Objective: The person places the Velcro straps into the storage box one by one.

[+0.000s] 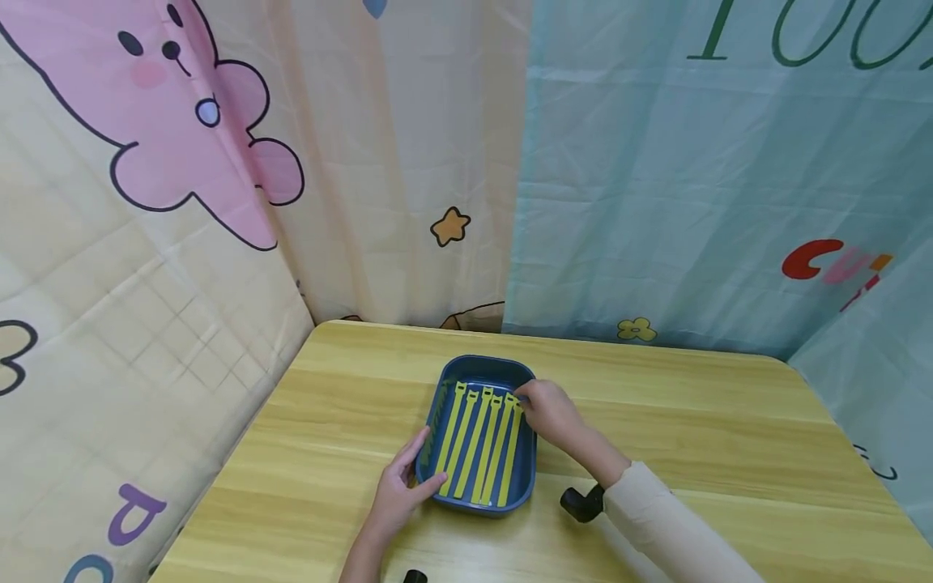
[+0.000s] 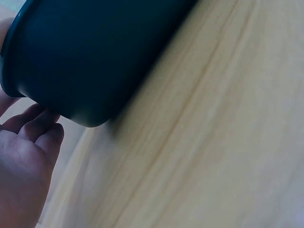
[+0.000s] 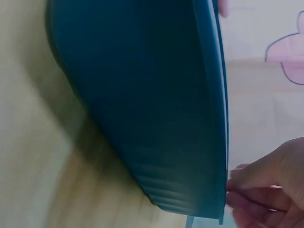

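A dark blue tray (image 1: 477, 512) sits on the table with several yellow hook-and-loop cable ties (image 1: 470, 445) laid side by side in it, slotted heads toward the far end. My left hand (image 1: 397, 490) grips the tray's near left side, thumb over the rim and fingers against the outer wall. In the left wrist view those fingers (image 2: 45, 126) lie beside the tray's dark wall. At the far right rim my right hand (image 1: 550, 411) reaches in, thumb and fingertips pinching the head of the rightmost tie. The rim hides its fingertips in the right wrist view.
The wooden table (image 1: 700, 437) reaches back to printed curtains (image 1: 619, 178) behind and at both sides. A black object (image 1: 583, 504) juts out by the right sleeve (image 1: 656, 514). Another small black piece (image 1: 415, 576) shows at the bottom edge near the left forearm.
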Demonstrator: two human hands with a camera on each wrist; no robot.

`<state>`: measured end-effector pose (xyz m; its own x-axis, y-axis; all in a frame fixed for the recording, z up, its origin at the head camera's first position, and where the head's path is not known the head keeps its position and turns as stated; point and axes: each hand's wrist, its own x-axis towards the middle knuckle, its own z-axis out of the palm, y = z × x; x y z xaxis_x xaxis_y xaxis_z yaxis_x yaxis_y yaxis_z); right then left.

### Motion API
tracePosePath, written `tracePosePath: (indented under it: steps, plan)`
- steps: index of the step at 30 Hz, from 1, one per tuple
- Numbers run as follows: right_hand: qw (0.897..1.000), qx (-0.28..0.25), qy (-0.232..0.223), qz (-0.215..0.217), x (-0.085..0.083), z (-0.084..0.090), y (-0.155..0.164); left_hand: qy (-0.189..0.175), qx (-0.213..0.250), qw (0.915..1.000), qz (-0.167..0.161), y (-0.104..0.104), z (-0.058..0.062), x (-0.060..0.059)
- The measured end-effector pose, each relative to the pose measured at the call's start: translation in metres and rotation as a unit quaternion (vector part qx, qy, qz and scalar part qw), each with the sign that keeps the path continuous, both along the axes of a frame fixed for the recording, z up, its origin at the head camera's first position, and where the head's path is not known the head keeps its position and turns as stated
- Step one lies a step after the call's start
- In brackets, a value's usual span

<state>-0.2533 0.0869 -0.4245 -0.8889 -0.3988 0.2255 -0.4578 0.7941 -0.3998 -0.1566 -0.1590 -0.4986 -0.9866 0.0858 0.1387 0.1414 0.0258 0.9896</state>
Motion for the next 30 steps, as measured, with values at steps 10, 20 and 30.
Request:
tracePosePath:
  steps: [10, 20, 30]
  plan:
    - [0.972, -0.211, 0.056, -0.088, 0.047, -0.027, 0.047, 0.019, -0.011, 0.9997, 0.007, -0.004, 0.000, 0.003]
    - [0.981, -0.150, 0.002, -0.122, 0.045, -0.003, 0.103, 0.128, -0.360, 0.9242, 0.009, 0.011, 0.084, -0.017]
    - [0.995, 0.084, -0.042, -0.045, 0.011, 0.023, 0.049, 0.058, -0.587, 0.8017, -0.097, 0.073, 0.125, -0.068]
